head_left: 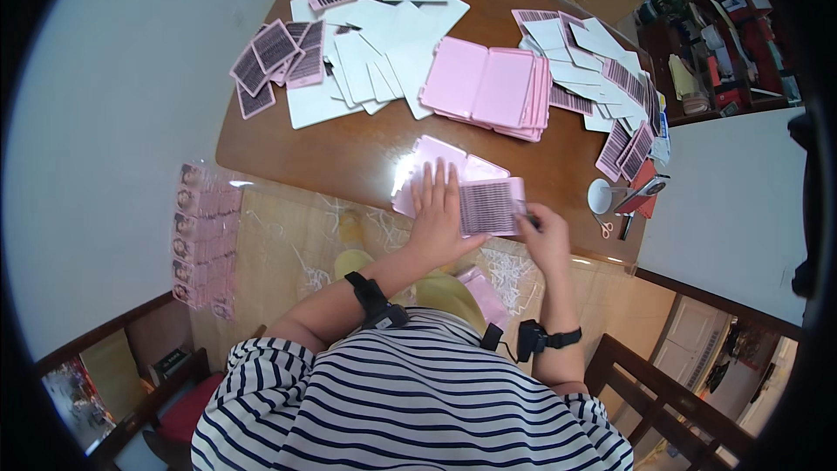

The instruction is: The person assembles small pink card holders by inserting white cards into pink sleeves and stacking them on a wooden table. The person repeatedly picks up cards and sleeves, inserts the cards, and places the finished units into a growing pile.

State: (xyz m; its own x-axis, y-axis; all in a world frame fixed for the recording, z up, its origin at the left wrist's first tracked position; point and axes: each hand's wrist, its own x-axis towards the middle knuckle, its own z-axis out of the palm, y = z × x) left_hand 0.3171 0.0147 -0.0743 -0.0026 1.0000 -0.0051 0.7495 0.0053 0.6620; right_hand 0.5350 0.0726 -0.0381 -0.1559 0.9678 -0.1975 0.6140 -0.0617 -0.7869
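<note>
My left hand (438, 220) lies flat with fingers stretched over an open pink plastic case (429, 150) at the table's near edge. Beside its thumb is a pink card with rows of black lashes (486, 208), lying over the case's right part. At that card's right edge, my right hand (547, 241) is closed in a pinch around a small dark thing, too little of which shows to name. Just beyond, several open pink cases (481, 80) are stacked on the table.
Loose white sheets (366, 61) and lash cards (275, 45) spread over the far left; more white cards (575, 78) lie far right. Scissors (604, 227), a white cup (599, 196) and a phone (643, 194) sit near the right edge. Paper shreds (510, 279) litter the floor.
</note>
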